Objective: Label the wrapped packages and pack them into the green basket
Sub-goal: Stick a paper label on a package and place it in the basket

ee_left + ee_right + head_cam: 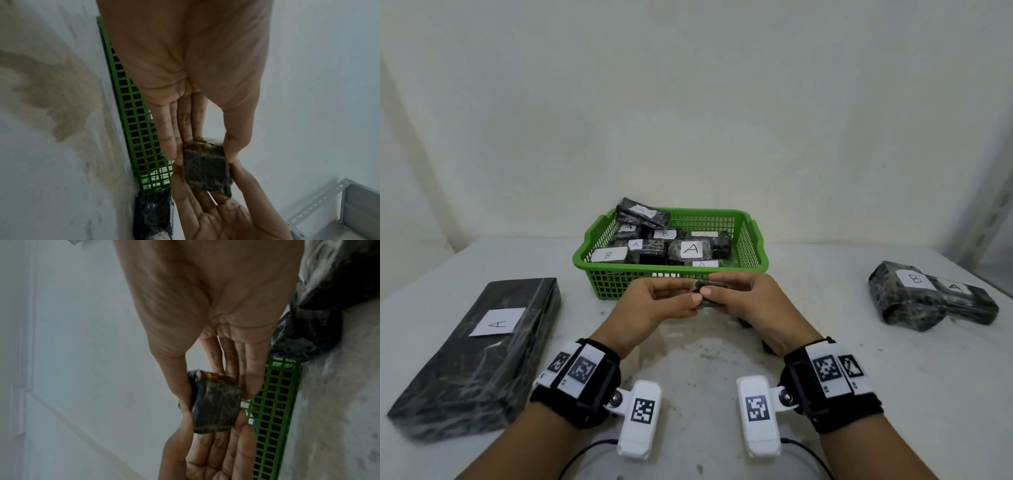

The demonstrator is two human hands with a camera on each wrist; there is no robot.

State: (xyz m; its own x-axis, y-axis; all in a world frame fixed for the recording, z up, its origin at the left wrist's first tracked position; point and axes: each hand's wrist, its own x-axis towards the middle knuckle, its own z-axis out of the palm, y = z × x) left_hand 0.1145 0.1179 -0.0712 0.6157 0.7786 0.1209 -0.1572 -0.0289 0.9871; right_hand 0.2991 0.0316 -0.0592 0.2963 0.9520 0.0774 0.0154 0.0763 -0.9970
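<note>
Holding a small dark plastic-wrapped package [708,286] between them, both hands meet just in front of the near wall of the green plastic lattice basket [751,240]. The left hand [654,305] pinches one end of the small package between thumb and fingertips [172,146]; the right hand [748,301] pinches the other end the same way, thumb on one face and fingers [248,374] on the opposite face. No label shows on the faces of this package that the wrist views catch.

Inside the basket lie several dark wrapped packages [690,250] carrying white paper labels marked A or B, and one more [642,213] leans over the far left rim. On the white table [825,342], to the left, rests a long dark wrapped box [482,356] with a white label reading A. Well apart on the right sit two more dark wrapped packages touching each other, one [905,294] labelled B and the other [967,303] labelled A. Black straps with white coded markers wrap both wrists.
</note>
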